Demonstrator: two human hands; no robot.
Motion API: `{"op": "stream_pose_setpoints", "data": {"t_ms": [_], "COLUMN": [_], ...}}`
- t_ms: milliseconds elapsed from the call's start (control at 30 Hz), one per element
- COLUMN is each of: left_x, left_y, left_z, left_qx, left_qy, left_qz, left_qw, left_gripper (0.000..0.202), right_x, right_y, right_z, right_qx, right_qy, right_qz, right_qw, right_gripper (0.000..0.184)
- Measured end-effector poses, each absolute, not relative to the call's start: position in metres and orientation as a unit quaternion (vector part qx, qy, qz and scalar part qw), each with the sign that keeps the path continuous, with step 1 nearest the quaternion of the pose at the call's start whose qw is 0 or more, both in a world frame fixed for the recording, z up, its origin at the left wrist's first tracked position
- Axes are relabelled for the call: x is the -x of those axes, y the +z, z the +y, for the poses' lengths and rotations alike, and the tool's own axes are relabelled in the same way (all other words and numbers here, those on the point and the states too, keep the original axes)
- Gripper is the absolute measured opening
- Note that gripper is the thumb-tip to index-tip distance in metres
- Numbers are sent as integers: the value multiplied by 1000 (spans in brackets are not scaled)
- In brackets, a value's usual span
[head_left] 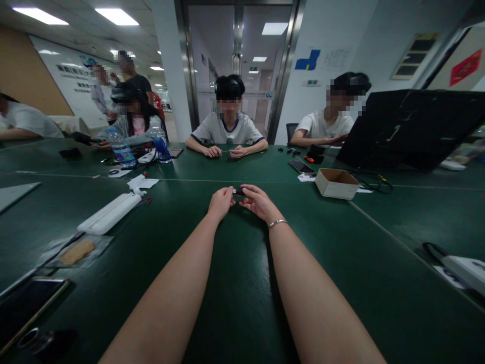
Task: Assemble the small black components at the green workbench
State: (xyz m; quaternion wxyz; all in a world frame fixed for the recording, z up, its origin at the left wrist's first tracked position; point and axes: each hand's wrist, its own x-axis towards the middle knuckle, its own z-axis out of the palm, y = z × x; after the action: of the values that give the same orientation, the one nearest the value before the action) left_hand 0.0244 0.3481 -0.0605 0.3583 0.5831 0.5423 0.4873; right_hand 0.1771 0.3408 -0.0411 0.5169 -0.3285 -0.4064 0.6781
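Note:
Both of my arms reach out over the dark green table. My left hand and my right hand meet at the table's middle, fingers pinched together on a small dark object held between them. It is too small to name. A thin silver bracelet sits on my right wrist.
A white power strip lies at left, a phone at the near left edge, a bagged snack between them. An open cardboard box and a black laptop lid stand at right. Water bottles and several seated people are across the table.

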Motion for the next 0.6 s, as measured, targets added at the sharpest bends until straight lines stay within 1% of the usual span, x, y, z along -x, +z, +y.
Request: {"op": "stream_pose_setpoints", "data": {"t_ms": [300, 433, 600], "left_x": [-26, -27, -26], "left_y": [-53, -52, -54], "left_z": [342, 342, 346], "left_qx": [-566, -565, -539], "left_qy": [514, 539, 579], "left_qz": [520, 485, 493], "left_qw": [381, 394, 363], "left_gripper": [13, 14, 19], "right_x": [-178, -178, -178], "right_y": [-42, -42, -41], "right_z": [342, 341, 341], "right_qx": [330, 329, 338], "right_qy": [681, 681, 678], "right_qz": [-400, -404, -402], "right_qw": [517, 514, 514], "right_gripper": [11, 10, 10]}}
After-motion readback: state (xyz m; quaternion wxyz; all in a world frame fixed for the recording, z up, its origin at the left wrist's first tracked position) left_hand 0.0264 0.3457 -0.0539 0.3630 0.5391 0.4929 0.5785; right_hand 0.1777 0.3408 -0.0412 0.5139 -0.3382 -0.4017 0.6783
